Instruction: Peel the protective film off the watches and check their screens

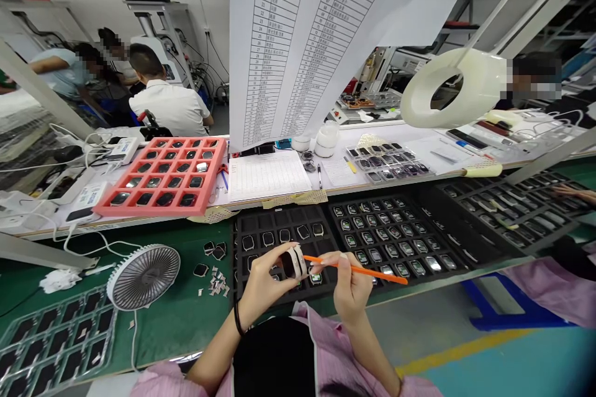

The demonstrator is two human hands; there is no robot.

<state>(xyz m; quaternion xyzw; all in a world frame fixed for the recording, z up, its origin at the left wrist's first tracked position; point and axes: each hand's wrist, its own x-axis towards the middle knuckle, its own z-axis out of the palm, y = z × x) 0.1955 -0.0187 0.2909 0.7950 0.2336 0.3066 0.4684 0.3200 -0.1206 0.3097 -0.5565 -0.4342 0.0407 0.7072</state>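
Between the thumb and fingers of my left hand (267,279) is a smartwatch case (293,262) with a dark face and a light rim, tilted on edge. My right hand (350,288) grips a thin orange stick tool (379,273) like a pen. The tool's tip reaches the rim of the case; whether it presses in there is too small to tell. Below both hands lies a black foam tray (261,221) with watch cases in its pockets. Another black tray (333,208), filled with rows of watch cases, sits to the right.
A small fan (144,276) stands on the green bench at left, near loose watch cases (216,250) and small pale pieces (218,283). On the shelf is a pink foam tray (205,198). A paper list (288,43) and tape roll (412,99) hang ahead. Co-workers sit nearby.
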